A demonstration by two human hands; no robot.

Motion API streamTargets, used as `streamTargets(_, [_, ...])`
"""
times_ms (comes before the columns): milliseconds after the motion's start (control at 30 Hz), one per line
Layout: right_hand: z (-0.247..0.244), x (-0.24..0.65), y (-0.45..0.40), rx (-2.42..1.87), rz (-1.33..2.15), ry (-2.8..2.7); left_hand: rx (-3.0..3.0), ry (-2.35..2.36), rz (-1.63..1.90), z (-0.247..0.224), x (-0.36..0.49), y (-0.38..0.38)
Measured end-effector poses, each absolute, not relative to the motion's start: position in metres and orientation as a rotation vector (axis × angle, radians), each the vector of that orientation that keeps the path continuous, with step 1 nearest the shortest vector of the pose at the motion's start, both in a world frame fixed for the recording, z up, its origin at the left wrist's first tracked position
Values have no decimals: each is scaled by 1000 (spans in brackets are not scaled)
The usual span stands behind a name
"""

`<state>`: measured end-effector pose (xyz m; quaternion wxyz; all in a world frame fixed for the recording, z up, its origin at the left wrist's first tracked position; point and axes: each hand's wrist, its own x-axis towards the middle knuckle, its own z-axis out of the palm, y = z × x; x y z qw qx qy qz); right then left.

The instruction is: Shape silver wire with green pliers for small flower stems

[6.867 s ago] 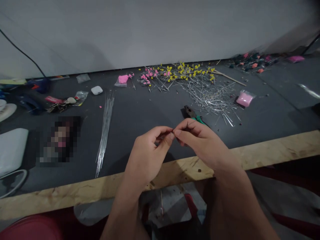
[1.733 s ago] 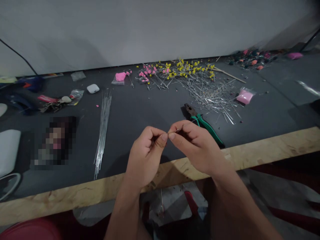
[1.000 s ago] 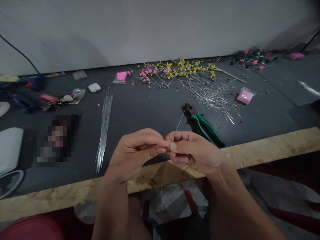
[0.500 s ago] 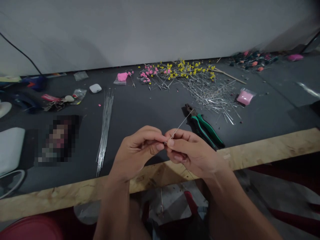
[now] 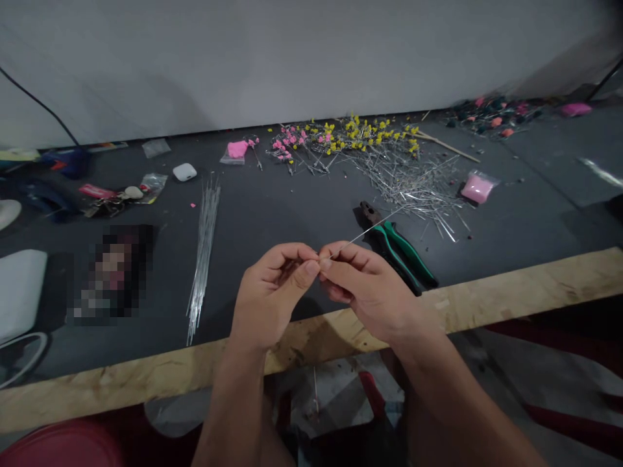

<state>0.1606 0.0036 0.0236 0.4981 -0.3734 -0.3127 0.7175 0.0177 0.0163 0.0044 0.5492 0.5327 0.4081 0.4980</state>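
Both hands meet fingertip to fingertip above the table's front edge. A thin silver wire is pinched in my right hand, its free length slanting up and right across the pliers. My left hand is closed at the wire's near end, thumb against forefinger; the fingertips hide that end. Just beyond my right hand lie green-and-black pliers, jaws pointing away. Left of my left hand rests a bundle of straight wires.
Wire stems with yellow tips and pink tips lie along the wall, beside loose wires. A pink packet sits to the right. Keys, a white case and a blurred-out object are on the left.
The wire has swung lower toward the right, now at a flatter slant. My left hand has turned slightly, its thumb higher and closer to the right fingertips.
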Motion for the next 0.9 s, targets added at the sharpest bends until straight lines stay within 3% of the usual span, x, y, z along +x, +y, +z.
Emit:
streamTargets(467, [15, 183, 7, -1035, 1804, -1048, 1762, 1133, 879, 17, 5, 16])
streamTargets(900, [18, 179, -10, -1239, 1600, -1321, 1770, 1210, 937, 3, 6, -1])
